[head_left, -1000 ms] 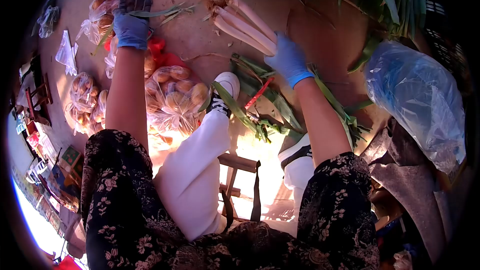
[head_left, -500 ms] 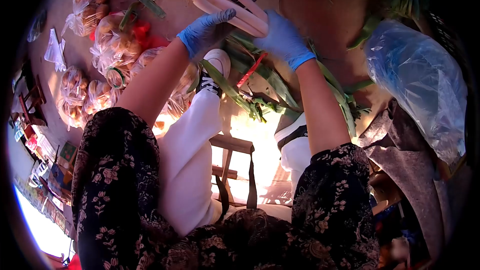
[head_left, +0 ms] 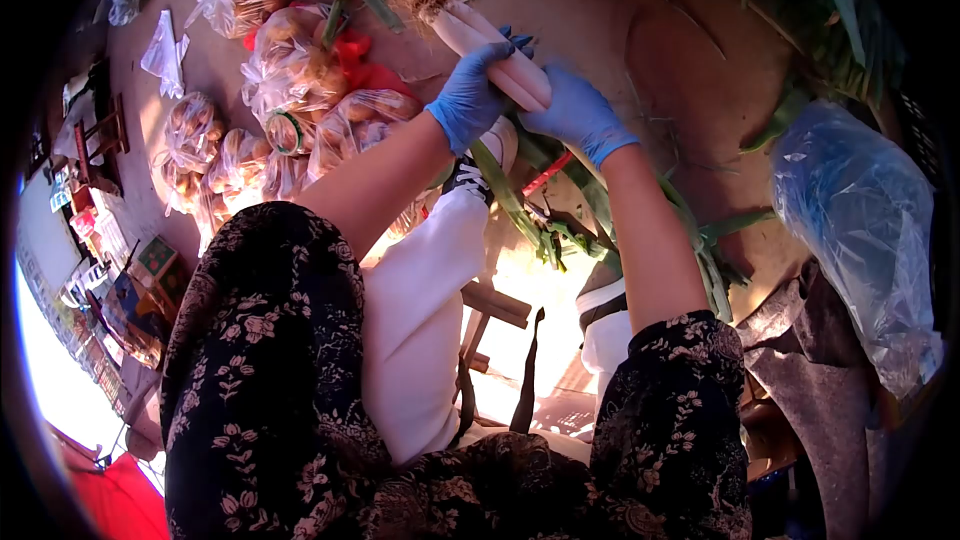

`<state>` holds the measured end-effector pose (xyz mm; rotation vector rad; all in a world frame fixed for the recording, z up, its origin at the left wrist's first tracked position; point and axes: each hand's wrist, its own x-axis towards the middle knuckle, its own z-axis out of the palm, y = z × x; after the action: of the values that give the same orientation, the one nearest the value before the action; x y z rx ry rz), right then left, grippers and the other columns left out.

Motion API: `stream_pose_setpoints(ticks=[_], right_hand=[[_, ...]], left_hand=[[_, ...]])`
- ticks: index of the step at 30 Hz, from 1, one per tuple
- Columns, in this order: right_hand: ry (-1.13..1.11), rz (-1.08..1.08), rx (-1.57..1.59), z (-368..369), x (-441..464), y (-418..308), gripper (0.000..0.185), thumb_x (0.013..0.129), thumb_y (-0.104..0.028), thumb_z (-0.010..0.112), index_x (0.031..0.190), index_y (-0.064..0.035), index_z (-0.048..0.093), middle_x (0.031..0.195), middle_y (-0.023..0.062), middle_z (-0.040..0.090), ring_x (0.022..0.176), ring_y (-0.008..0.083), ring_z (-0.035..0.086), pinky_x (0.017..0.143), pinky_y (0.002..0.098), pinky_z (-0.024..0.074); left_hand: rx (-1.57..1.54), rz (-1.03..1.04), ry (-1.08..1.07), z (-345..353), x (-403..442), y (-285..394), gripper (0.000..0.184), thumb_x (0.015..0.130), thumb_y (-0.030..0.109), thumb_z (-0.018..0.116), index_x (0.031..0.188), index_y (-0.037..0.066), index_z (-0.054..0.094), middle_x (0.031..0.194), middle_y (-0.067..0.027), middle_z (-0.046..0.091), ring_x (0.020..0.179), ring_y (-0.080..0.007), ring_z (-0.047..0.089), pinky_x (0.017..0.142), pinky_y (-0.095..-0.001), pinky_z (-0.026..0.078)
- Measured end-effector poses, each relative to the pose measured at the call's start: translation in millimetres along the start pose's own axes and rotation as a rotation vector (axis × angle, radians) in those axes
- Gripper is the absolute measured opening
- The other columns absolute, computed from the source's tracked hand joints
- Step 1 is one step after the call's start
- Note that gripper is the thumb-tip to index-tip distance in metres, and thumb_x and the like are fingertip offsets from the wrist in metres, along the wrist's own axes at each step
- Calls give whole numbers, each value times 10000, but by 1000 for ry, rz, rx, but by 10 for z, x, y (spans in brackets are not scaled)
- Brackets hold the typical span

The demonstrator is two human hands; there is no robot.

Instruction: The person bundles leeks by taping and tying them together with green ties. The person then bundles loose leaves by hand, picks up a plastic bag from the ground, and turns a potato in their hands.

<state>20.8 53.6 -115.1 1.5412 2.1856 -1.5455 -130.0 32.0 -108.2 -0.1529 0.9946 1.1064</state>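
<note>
White leek stalks [head_left: 485, 45] with tangled roots at their upper left end lie slanting between both hands. My left hand [head_left: 472, 90], in a blue glove, is wrapped round the middle of the stalks. My right hand [head_left: 575, 112], gloved too, grips their lower right end, close beside the left. Below the hands, long green leaves [head_left: 515, 195] and a red strip [head_left: 547, 172] lie on the ground near a dark shoe with white laces [head_left: 470, 180].
Clear bags of round brownish produce [head_left: 300, 70] cover the ground at the left. A large clear-blue plastic bag [head_left: 855, 230] stands at the right, above a grey cloth [head_left: 820, 380]. More green leaves [head_left: 850, 10] are at the upper right. A wooden stool [head_left: 497, 303] is between the legs.
My left hand has come over from the loose leaves at the upper left and closed round the stalks. My right hand has kept its hold, and the camera view has shifted.
</note>
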Motion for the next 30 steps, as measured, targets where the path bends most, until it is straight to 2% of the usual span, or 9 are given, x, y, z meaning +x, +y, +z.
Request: stream_pose_setpoints(ticks=[5, 8, 13, 14, 17, 21, 25, 26, 30], right_hand=[[197, 57, -134, 309, -186, -266, 426, 613, -294, 686, 939, -71, 524, 876, 178, 610, 836, 351, 588, 723, 427, 472], [112, 33, -95, 369, -190, -275, 403, 612, -275, 672, 938, -80, 535, 853, 184, 612, 817, 357, 590, 720, 429, 476], [-8, 66, -111, 225, -221, -335, 410, 612, -249, 651, 965, -72, 540, 858, 195, 615, 808, 367, 592, 714, 432, 478], [-41, 87, -107, 184, -227, -352, 419, 610, -248, 649, 973, -69, 539, 863, 198, 616, 807, 368, 593, 714, 433, 479], [-29, 92, -108, 165, -281, -284, 416, 613, -254, 646, 965, -60, 539, 867, 205, 616, 817, 369, 593, 723, 432, 479], [11, 56, -140, 200, -333, -260, 413, 615, -262, 643, 954, -52, 536, 834, 200, 621, 790, 372, 597, 704, 430, 486], [12, 30, -121, 254, -335, -291, 414, 615, -263, 642, 957, -55, 536, 835, 201, 619, 785, 372, 597, 696, 428, 490], [14, 36, -116, 279, -337, -298, 414, 614, -263, 643, 957, -56, 536, 835, 202, 618, 787, 372, 597, 697, 428, 490], [14, 46, -94, 308, -355, -272, 418, 611, -259, 645, 959, -57, 534, 837, 206, 615, 793, 372, 596, 700, 429, 490]], left_hand=[[-5, 1, 75, -309, -165, -49, 434, 723, 139, 619, 1115, 27, 470, 1014, -110, 528, 982, -235, 493, 937, -352, 364], [40, 55, 76, -350, -342, -10, 494, 738, 160, 638, 1163, 1, 440, 1037, -112, 528, 1011, -236, 496, 942, -360, 366], [453, 46, -241, -539, -700, 299, 590, 748, 161, 676, 1233, -13, 390, 1128, -112, 514, 1094, -203, 465, 977, -335, 337], [541, 11, -185, -755, -746, 373, 558, 754, 127, 672, 1226, -15, 410, 1143, -107, 513, 1091, -178, 468, 966, -312, 350], [886, 373, 136, -1310, -1016, 771, 215, 819, 3, 555, 1033, 12, 562, 1013, -58, 587, 933, -115, 545, 856, -233, 426], [966, 691, 771, -2269, -1164, 1208, 149, 777, 37, 567, 917, 14, 613, 819, -45, 644, 731, -71, 576, 685, -201, 456], [1570, 658, 1107, -2847, -1136, 1410, 337, 700, 268, 686, 913, 18, 611, 878, -123, 636, 737, -244, 599, 711, -336, 466], [1482, 627, 1122, -2896, -1056, 1407, 415, 680, 340, 694, 920, 15, 602, 914, -152, 627, 801, -307, 595, 748, -383, 457], [1618, 449, 1147, -2698, -913, 1492, 411, 688, 371, 674, 915, 37, 597, 859, -145, 633, 826, -302, 602, 727, -387, 459]])
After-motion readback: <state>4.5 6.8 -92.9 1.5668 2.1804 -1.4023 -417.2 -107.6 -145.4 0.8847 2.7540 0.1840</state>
